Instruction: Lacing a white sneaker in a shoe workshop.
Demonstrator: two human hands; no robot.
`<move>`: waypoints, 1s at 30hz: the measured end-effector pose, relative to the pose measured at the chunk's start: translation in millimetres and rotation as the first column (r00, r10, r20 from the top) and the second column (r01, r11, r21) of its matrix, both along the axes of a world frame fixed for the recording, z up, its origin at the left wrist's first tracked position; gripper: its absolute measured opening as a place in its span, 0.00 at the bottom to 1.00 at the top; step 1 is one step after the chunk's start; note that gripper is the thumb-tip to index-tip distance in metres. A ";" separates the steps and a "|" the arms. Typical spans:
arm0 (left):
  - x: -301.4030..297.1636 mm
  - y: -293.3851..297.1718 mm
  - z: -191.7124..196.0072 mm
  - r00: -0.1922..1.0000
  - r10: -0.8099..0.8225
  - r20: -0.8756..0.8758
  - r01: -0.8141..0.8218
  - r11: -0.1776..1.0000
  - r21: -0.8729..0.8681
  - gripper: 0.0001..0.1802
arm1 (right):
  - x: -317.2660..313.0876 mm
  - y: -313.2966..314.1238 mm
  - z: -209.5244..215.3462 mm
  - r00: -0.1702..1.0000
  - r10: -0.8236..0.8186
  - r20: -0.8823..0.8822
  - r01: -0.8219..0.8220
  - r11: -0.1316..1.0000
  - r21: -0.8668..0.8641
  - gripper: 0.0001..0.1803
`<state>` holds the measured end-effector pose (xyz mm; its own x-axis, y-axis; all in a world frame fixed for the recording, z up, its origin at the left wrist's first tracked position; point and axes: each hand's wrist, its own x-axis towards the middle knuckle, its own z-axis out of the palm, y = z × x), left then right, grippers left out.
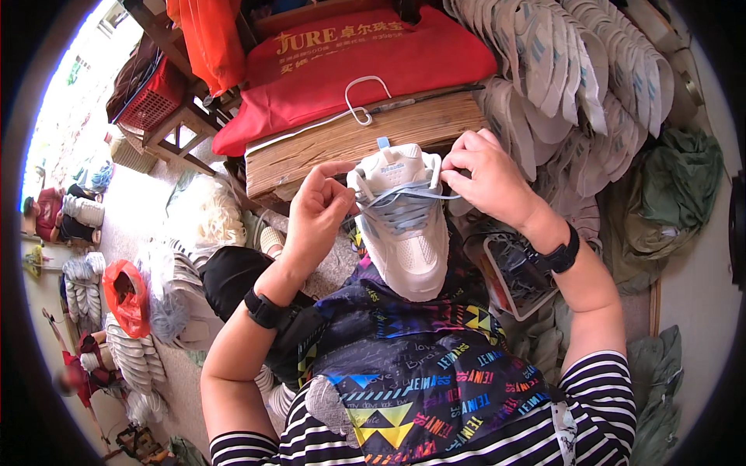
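A white sneaker (404, 233) with pale blue laces (404, 203) rests toe-down on my lap, over a dark patterned apron (420, 365). My left hand (315, 213) pinches a lace end at the shoe's left eyelets. My right hand (486, 175) grips the lace at the upper right of the shoe's collar. Both wrists wear black bands. The laces run criss-cross between the two hands.
A wooden block (350, 144) sits just beyond the shoe, with red fabric bags (365, 54) on it. Stacks of pale shoe insoles (575, 70) fill the upper right. A tray of laces (513, 268) lies under my right forearm. White shoe parts (132, 349) lie on the floor at left.
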<state>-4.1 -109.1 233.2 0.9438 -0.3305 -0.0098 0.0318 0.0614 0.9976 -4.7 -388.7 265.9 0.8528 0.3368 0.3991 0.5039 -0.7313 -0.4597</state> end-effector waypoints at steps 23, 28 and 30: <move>54.1 4.7 34.5 0.750 -0.601 0.276 0.223 0.623 0.749 0.08 | 49.8 -14.1 25.5 0.759 0.335 -0.558 -0.443 0.894 -0.066 0.10; 38.5 -14.4 15.0 0.929 -0.159 0.335 -0.074 0.806 0.587 0.11 | 39.4 2.9 -10.4 0.906 0.178 -0.383 -0.173 0.984 0.048 0.09; 37.5 -23.5 26.9 0.940 -0.121 0.318 -0.074 0.839 0.539 0.11 | 36.2 12.1 -7.2 0.902 0.203 -0.380 -0.105 0.959 0.265 0.09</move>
<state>33.4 -132.6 260.1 0.9151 -0.3867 0.1144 -0.3062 -0.4818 0.8211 31.5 -376.6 258.6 0.9012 0.4167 0.1190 0.3391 -0.5072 -0.7923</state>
